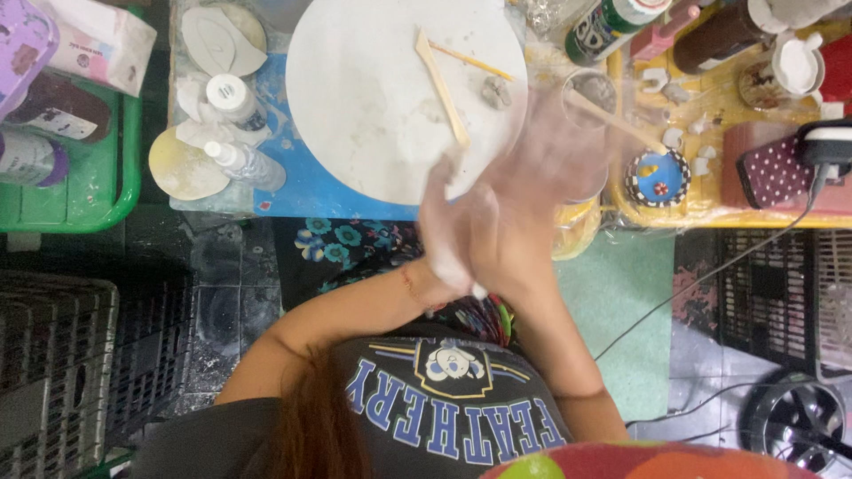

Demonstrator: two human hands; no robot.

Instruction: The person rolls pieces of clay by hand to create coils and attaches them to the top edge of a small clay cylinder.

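Observation:
My two hands meet just in front of a round white board (373,98), both smeared by motion. My left hand (444,222) and my right hand (519,208) press palm to palm on a lump of white clay (453,262) that shows between them. A red bracelet sits on my left wrist. A flat wooden tool (442,84), a thin skewer (475,64) and a small grey clay piece (495,91) lie on the board. The fingers are too blurred to make out singly.
Two small white-capped bottles (232,98) (240,161) stand left of the board on a blue mat. A clear cup with a stick (590,93) is at right, beside a yellow tray (710,215) holding a checkered dish (658,177). A green tray (120,191), black crate (53,355) and fan (794,426) surround me.

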